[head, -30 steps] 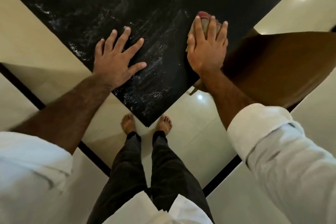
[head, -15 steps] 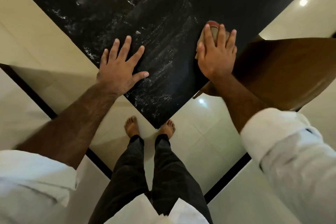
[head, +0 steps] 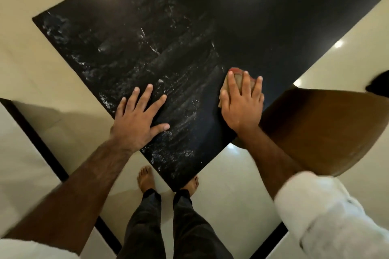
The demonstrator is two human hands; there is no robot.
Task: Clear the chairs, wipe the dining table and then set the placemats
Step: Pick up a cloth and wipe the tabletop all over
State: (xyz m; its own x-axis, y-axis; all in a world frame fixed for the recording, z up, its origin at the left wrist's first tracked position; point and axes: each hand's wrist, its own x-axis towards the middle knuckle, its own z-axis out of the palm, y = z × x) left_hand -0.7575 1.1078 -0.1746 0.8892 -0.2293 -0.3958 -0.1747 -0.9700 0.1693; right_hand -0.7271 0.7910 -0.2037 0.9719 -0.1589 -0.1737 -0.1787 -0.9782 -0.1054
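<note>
The black dining table (head: 210,27) fills the upper middle of the view, its near corner pointing at my feet. Wet streaks cover its near left part. My left hand (head: 139,120) lies flat on the table near its left edge, fingers spread, holding nothing. My right hand (head: 242,103) presses flat on a folded beige cloth with a red edge (head: 236,73), close to the table's right edge. Most of the cloth is hidden under my fingers.
A brown chair (head: 322,128) stands against the table's right edge, just right of my right wrist. The floor is pale glossy tile with a black stripe (head: 37,139) at left. My bare feet (head: 146,178) stand at the table's corner.
The view has tilted up and shows more of the table. Both hands stay pressed on the table, and the right hand with the cloth has slid a little toward me.
</note>
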